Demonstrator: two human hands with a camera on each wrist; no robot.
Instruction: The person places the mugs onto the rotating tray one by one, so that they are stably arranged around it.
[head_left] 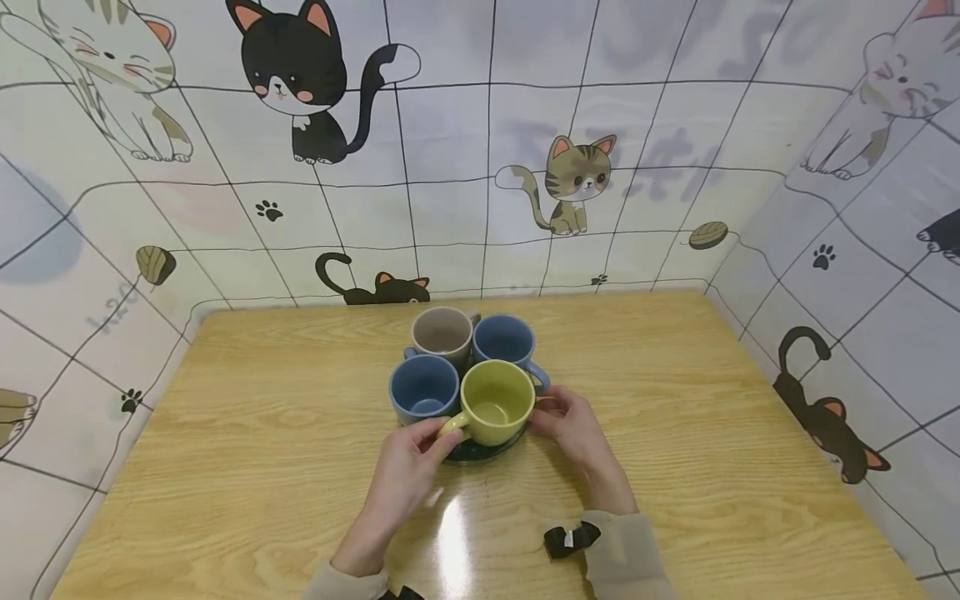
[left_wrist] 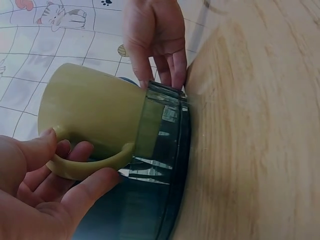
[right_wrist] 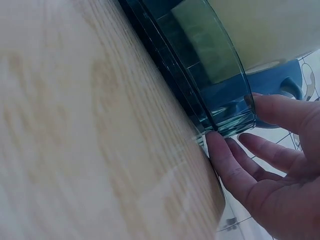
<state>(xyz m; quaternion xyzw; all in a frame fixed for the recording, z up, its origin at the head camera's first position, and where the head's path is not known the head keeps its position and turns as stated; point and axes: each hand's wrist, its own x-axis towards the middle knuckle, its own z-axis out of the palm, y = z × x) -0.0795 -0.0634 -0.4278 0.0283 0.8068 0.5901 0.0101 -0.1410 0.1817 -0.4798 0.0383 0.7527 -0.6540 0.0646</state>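
A yellow-green mug [head_left: 498, 403] stands at the near side of a round, dark green see-through tray [left_wrist: 172, 150] with a low wall. My left hand [head_left: 408, 467] grips the mug's handle [left_wrist: 95, 165], its thumb on top and fingers curled through and under. On the tray's right side, my right hand [head_left: 573, 429] holds the wall, with fingertips [right_wrist: 215, 140] at the rim and base. Behind the yellow-green mug are a blue mug [head_left: 424, 388] at left, another blue mug [head_left: 504, 337] at right and a grey-beige mug [head_left: 442, 332] at the back.
The tray rests on a light wood-grain table [head_left: 300, 400]. A cat-patterned white sheet [head_left: 450, 167] stands along the table's back and sides. Both wrists wear black straps, with the right strap [head_left: 572, 540] over a beige sleeve.
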